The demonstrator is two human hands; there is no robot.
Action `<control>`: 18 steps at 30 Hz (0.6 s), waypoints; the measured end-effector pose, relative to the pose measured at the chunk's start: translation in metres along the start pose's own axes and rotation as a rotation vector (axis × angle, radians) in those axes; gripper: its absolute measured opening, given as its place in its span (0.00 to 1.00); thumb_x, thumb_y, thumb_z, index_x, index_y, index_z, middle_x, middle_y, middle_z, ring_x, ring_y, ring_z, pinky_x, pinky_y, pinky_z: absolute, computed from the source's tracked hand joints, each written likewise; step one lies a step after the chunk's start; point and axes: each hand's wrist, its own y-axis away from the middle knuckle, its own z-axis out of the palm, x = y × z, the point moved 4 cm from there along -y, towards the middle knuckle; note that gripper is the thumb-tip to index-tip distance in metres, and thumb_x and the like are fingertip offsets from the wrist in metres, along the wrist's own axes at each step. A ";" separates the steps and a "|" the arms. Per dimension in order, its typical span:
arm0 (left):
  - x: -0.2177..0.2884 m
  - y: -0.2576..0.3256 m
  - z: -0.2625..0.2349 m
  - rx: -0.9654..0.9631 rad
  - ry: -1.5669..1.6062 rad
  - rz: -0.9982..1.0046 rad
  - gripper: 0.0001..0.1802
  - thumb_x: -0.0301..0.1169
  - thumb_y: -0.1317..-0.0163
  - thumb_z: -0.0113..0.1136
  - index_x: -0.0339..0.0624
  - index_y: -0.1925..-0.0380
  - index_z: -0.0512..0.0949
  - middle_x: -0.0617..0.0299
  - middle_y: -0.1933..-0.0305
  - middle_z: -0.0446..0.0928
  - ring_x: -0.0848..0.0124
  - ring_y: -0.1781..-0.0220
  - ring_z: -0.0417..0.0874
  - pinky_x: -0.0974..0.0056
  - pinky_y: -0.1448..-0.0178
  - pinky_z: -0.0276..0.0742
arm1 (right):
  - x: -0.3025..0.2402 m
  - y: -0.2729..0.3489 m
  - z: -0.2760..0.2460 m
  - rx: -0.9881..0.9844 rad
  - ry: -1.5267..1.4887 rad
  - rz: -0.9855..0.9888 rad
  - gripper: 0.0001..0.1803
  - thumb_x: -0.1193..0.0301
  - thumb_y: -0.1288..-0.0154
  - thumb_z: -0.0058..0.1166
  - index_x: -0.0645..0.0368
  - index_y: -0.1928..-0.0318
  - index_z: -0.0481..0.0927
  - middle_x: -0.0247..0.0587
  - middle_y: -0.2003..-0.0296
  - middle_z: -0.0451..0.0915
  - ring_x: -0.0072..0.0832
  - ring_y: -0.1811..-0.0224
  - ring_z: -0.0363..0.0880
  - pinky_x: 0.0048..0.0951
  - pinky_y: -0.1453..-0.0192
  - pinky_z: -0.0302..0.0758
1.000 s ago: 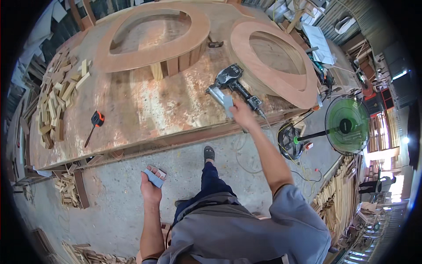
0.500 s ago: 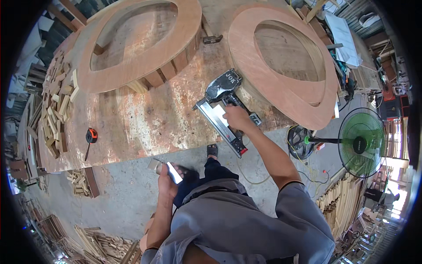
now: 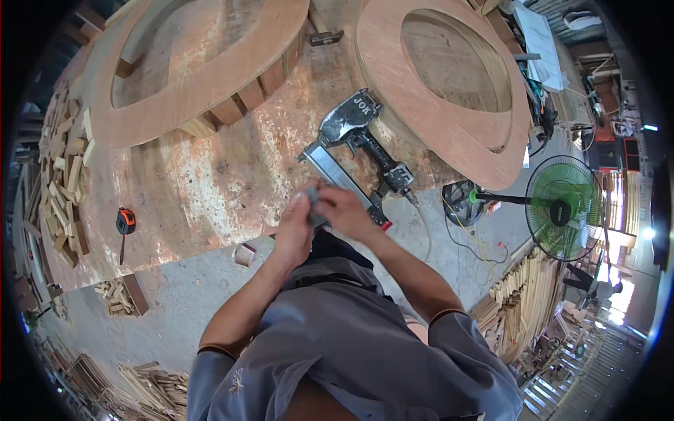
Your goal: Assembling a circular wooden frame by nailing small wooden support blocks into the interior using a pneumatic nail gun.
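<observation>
Near the front edge of the workbench (image 3: pixel 232 182), my left hand (image 3: pixel 293 228) pinches a small grey strip (image 3: pixel 313 198). My right hand (image 3: pixel 344 212) meets it from the other side with its fingers curled; what lies in them is hidden. Just beyond both hands, a black and silver pneumatic nail gun (image 3: pixel 349 116) lies on its side on the bench. Its long magazine (image 3: pixel 337 170) slants toward my right hand, and the red end shows beside that hand. An air hose (image 3: pixel 425 224) drops from its handle over the edge.
Two ring-shaped plywood frames (image 3: pixel 232 88) (image 3: pixel 428 116) occupy the far side, with a hammer (image 3: pixel 326 38) between them. An orange tape measure (image 3: pixel 126 221) and a wood-block pile (image 3: pixel 67 189) are at left. A green fan (image 3: pixel 562 210) stands right. Timber strips (image 3: pixel 523 302) are stacked on the floor.
My right hand has left the nail gun's magazine and come back to my left hand. The left hand has risen from beside my leg to the bench edge. The view has shifted slightly.
</observation>
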 end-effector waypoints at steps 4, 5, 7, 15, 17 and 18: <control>0.003 0.000 0.001 0.079 -0.271 -0.167 0.22 0.39 0.28 0.47 0.44 0.38 0.67 0.62 0.45 0.75 0.74 0.48 0.76 0.68 0.45 0.71 | 0.023 -0.003 -0.078 0.361 0.431 0.072 0.08 0.69 0.43 0.55 0.60 0.65 0.77 0.53 0.67 0.80 0.50 0.62 0.80 0.45 0.61 0.74; 0.002 0.000 -0.006 0.075 -0.270 -0.176 0.22 0.39 0.28 0.47 0.44 0.38 0.67 0.62 0.45 0.75 0.74 0.48 0.76 0.68 0.45 0.71 | 0.029 -0.005 -0.088 0.364 0.432 0.082 0.08 0.69 0.43 0.55 0.60 0.65 0.77 0.53 0.67 0.80 0.50 0.62 0.80 0.45 0.61 0.74; -0.007 0.004 -0.026 0.069 -0.107 -0.393 0.20 0.38 0.29 0.49 0.44 0.40 0.69 0.63 0.50 0.78 0.75 0.54 0.79 0.69 0.49 0.74 | 0.041 -0.010 -0.094 0.223 0.590 0.146 0.08 0.69 0.43 0.54 0.59 0.66 0.77 0.55 0.66 0.80 0.52 0.61 0.78 0.49 0.58 0.74; -0.001 0.020 -0.062 0.193 -0.096 -0.293 0.19 0.40 0.29 0.49 0.44 0.44 0.73 0.62 0.54 0.80 0.74 0.57 0.81 0.68 0.51 0.76 | 0.054 -0.020 -0.093 0.159 0.672 0.122 0.08 0.67 0.39 0.52 0.59 0.65 0.76 0.55 0.67 0.79 0.53 0.61 0.78 0.50 0.58 0.73; 0.000 0.022 -0.063 0.231 -0.087 -0.278 0.18 0.40 0.29 0.49 0.44 0.45 0.74 0.62 0.55 0.81 0.74 0.57 0.81 0.68 0.51 0.76 | 0.052 -0.023 -0.090 0.142 0.718 0.117 0.09 0.67 0.39 0.51 0.59 0.65 0.75 0.55 0.67 0.79 0.54 0.61 0.78 0.50 0.58 0.73; 0.001 0.023 -0.063 0.261 -0.095 -0.281 0.18 0.40 0.29 0.49 0.44 0.46 0.74 0.62 0.55 0.81 0.74 0.57 0.81 0.68 0.52 0.76 | 0.053 -0.026 -0.088 0.089 0.754 0.167 0.09 0.67 0.38 0.51 0.60 0.64 0.75 0.55 0.67 0.79 0.54 0.60 0.78 0.51 0.57 0.73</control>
